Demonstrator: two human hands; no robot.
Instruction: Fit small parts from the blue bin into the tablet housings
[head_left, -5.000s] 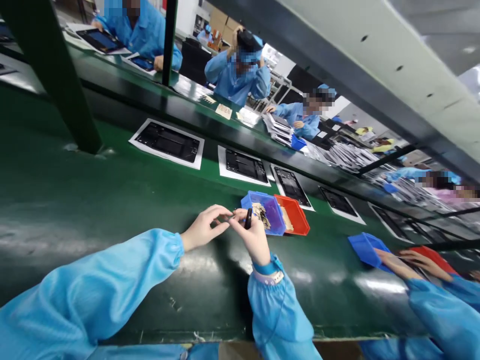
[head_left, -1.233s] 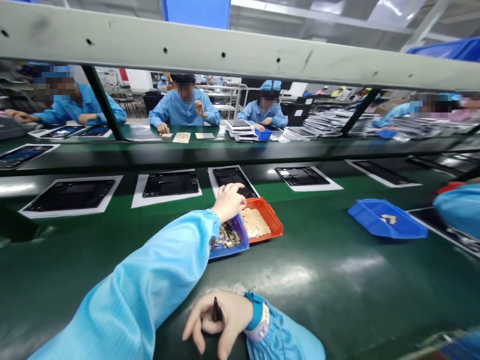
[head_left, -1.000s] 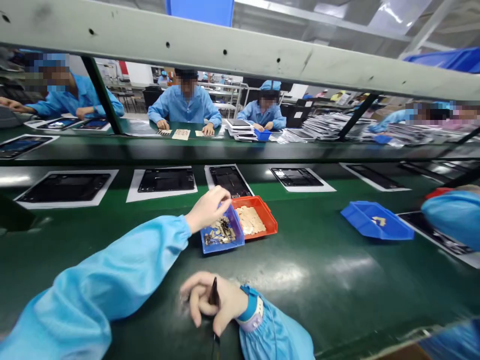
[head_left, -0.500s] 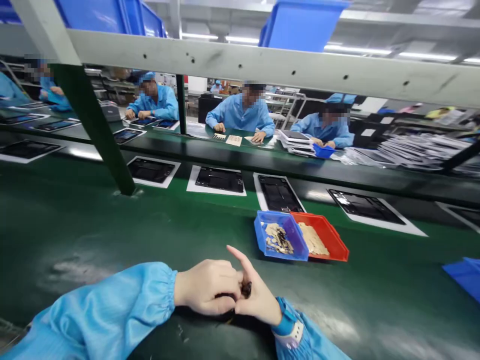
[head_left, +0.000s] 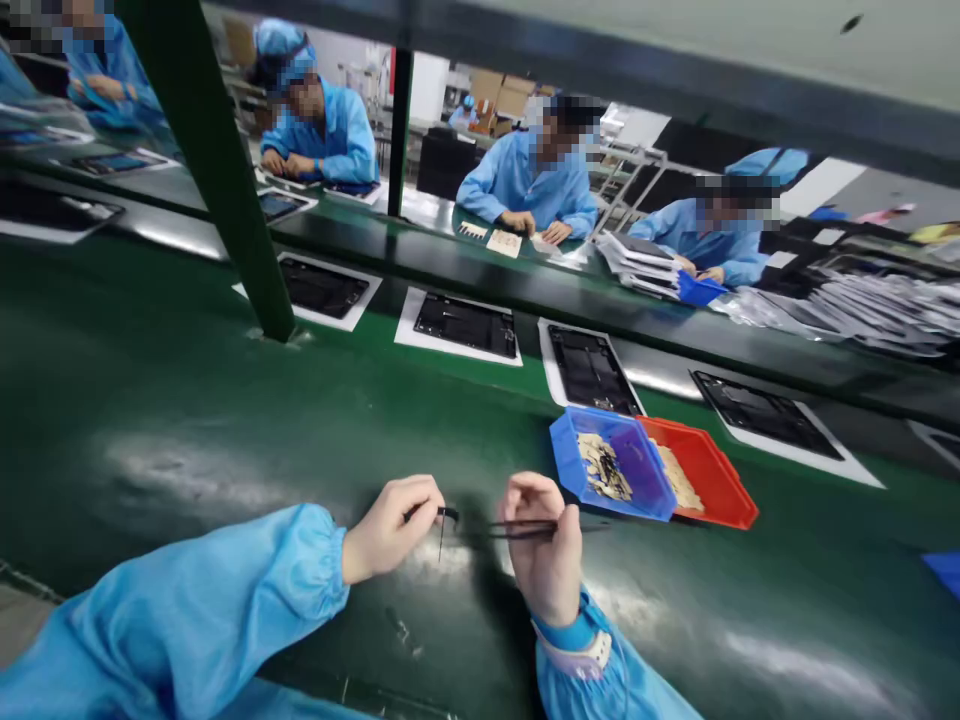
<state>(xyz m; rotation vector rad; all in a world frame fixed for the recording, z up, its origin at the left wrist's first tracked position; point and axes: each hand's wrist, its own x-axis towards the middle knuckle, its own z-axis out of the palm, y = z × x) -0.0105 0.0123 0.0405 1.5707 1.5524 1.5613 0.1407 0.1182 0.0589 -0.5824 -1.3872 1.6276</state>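
Note:
My left hand is closed in a pinch on a small black part, from which a thin dark strip hangs down. In my right hand lies a pair of dark tweezers, held between thumb and fingers with the tips pointing left toward the black part. A gap separates the tips from that part. Just beyond my right hand stands a blue bin of small beige and black pieces. Touching it on the right is a red bin with beige pieces.
Black tablet-like housings on white sheets line the belt beyond the green bench. A slanted green post rises at left, under an overhead beam. Several co-workers in blue sit opposite. A blue bin edge shows at right.
My hands, together before, are now apart, the left one further left and the right one turned palm up. The tweezers and black part now show clearly. The camera view has shifted and tilted.

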